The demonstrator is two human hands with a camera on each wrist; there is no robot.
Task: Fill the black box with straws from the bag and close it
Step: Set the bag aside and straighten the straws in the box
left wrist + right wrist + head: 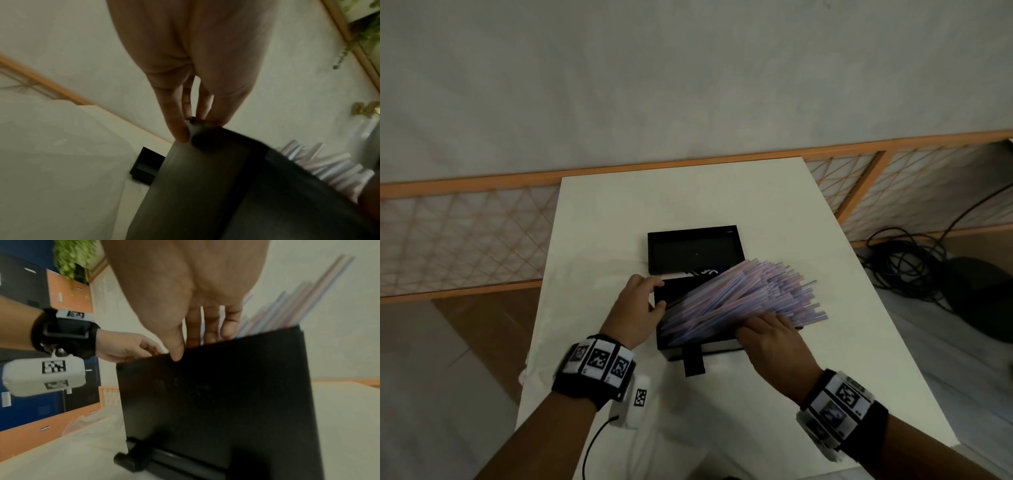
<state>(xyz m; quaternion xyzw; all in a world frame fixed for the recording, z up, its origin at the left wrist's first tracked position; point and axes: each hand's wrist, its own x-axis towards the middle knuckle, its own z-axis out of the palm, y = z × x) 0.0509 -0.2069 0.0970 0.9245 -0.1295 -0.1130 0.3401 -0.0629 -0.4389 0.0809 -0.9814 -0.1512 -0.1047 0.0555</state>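
The black box [678,287] lies open on the white table [602,222], its lid [693,250] flat behind it. A thick bundle of pink and blue straws [739,294] lies slantwise in the box, with the far ends sticking out over the right wall. My left hand [650,298] grips the box's left wall, thumb inside; in the left wrist view the fingers [180,129] pinch the box's corner [195,186]. My right hand [760,330] lies on the straws at the near right with straight fingers [193,331], its thumb against the box's near wall [216,394].
A clear plastic bag [51,146] lies crumpled on the table left of the box. A black flap [693,363] juts from the box's near side. A small dark printed item [709,272] sits between lid and box. Cables [907,270] coil on the floor to the right.
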